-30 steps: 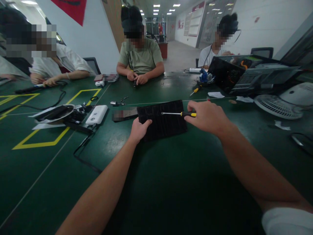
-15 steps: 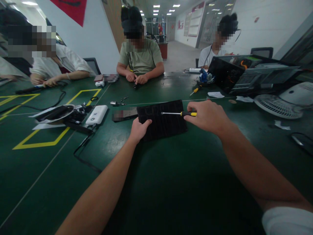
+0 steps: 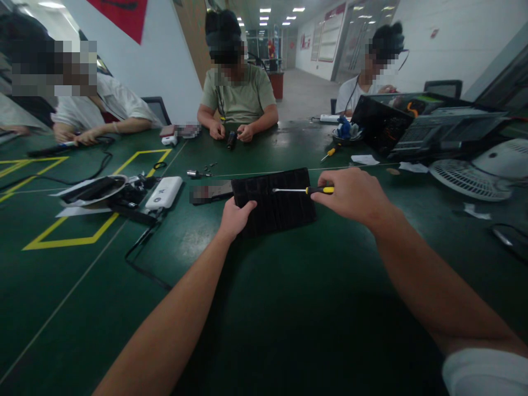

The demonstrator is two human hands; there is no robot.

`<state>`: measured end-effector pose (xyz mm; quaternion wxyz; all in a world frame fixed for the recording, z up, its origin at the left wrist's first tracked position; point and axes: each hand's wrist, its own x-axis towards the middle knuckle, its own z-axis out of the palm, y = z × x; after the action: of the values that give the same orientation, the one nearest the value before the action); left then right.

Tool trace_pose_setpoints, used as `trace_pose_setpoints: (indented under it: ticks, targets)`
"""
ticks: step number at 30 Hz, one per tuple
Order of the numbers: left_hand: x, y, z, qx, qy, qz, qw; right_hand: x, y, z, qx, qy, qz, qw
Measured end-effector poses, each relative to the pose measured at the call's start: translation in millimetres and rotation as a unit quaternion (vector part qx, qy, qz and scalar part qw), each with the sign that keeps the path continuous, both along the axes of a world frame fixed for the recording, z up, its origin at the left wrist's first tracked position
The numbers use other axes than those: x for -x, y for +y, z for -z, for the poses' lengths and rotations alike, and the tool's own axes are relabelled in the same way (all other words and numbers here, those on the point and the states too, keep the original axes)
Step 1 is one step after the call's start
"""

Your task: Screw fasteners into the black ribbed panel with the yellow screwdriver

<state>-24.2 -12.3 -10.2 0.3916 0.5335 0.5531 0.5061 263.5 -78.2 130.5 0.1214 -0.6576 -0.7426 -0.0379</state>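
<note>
A dark rectangular panel, with a line down its middle and faint raised shapes, is tilted up above the green table; its exact kind is hard to make out. Its left edge is gripped by my left hand, thumb on the near face and fingers hidden behind. My right hand is closed round the yellow-and-black handle of a screwdriver. The metal shaft points left across the panel, its tip near the middle line; whether it touches the surface I cannot tell. Partly behind the panel lies a flat, partly blurred strip.
Small metal parts lie beyond the strip. To the left are a white power bank and a dish of black parts. Rightward are another screwdriver, an opened electronic unit and a white fan. Several people sit around the table.
My hands, the panel and the screwdriver hold nearly the same position. Across the table, the person in green has moved their hands apart, and a small black object shows between them.
</note>
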Motion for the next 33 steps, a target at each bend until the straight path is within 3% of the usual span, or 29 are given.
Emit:
trace_pose_setpoints:
  ticks: [33]
  targets:
    - [-0.7, -0.8, -2.0, 0.002, 0.012, -0.008, 1.0, 0.6, 0.7, 0.6, 0.032, -0.007, 0.007, 0.999]
